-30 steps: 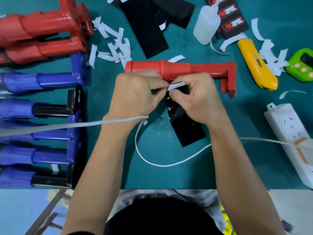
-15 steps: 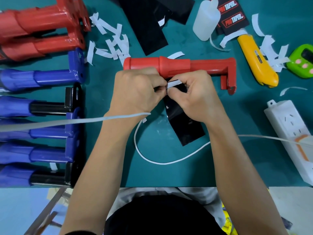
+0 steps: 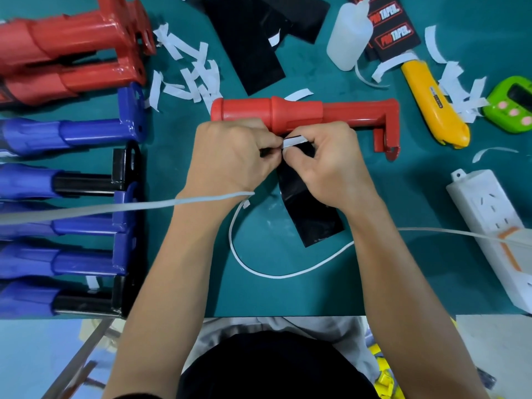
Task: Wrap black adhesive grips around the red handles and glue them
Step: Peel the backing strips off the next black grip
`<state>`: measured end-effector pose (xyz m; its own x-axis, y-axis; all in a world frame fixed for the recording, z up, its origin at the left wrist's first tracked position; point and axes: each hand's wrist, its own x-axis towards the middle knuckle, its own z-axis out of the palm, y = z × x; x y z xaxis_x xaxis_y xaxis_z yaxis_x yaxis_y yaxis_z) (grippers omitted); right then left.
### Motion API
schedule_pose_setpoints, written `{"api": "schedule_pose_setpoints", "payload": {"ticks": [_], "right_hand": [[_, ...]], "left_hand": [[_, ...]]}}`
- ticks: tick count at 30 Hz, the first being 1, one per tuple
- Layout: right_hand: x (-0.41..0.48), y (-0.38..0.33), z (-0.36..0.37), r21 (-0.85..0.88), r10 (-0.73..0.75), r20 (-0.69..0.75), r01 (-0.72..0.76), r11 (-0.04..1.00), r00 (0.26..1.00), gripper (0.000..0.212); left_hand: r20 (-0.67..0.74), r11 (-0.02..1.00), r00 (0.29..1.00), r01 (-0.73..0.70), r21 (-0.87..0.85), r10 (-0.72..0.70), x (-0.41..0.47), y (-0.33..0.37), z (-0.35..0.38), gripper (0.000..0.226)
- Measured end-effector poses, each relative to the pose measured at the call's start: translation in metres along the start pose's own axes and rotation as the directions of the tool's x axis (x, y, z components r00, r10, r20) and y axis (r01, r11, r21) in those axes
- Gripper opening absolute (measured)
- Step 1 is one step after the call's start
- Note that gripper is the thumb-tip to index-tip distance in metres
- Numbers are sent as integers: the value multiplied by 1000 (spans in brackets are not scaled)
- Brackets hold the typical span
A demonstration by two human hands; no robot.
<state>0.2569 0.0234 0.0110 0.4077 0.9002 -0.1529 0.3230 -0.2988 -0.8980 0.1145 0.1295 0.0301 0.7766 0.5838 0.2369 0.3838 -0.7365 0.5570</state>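
Note:
A red handle (image 3: 299, 115) lies crosswise on the green mat, its bracket end to the right. Just in front of it a black adhesive grip sheet (image 3: 312, 214) lies flat, running toward me. My left hand (image 3: 230, 156) and my right hand (image 3: 325, 165) meet at the sheet's far edge, fingertips pinched together. A white backing strip (image 3: 293, 141) sticks out between them at that edge; my right hand pinches the sheet beside it and my left hand pinches the edge from the left. The sheet's far end is hidden under my fingers.
Red (image 3: 72, 50) and blue handles (image 3: 66, 133) line the left side. More black sheets (image 3: 250, 53), a glue bottle (image 3: 349, 36), a yellow knife (image 3: 434, 105), a green timer (image 3: 512, 105) and peeled white strips (image 3: 190, 73) lie at the back. A power strip (image 3: 495, 226) and white cable (image 3: 259, 269) sit near.
My hands stay pinched at the sheet's far edge, with the white strip between them a little shorter and more level. The handle and sheet have not shifted on the mat.

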Motion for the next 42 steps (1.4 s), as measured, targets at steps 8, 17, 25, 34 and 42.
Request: {"api": "schedule_pose_setpoints", "payload": {"ticks": [8,17,25,34,42], "right_hand": [[-2,-3,2,29,12,19,-13,999,1000,18],[-3,-4,3,-10,45,-36,-45,999,998,17],[-4,-6,2,-18,29,-12,-29,999,1000,18],[-3,-6,2,8,8,-14,-7,1000,1000,16],[3,-1,-9,33,-44,-101,47,998,994,17]], "left_hand": [[-23,999,999,45,-15,-46,1,1,-2,3],[49,1000,999,6,-10,-5,1,2,-5,12],[183,983,966,186,-1,-182,6,7,-4,17],[-68,1000,997,30,9,-29,1,2,1,8],[-255,997,965,-56,46,66,-3,3,7,7]]}}
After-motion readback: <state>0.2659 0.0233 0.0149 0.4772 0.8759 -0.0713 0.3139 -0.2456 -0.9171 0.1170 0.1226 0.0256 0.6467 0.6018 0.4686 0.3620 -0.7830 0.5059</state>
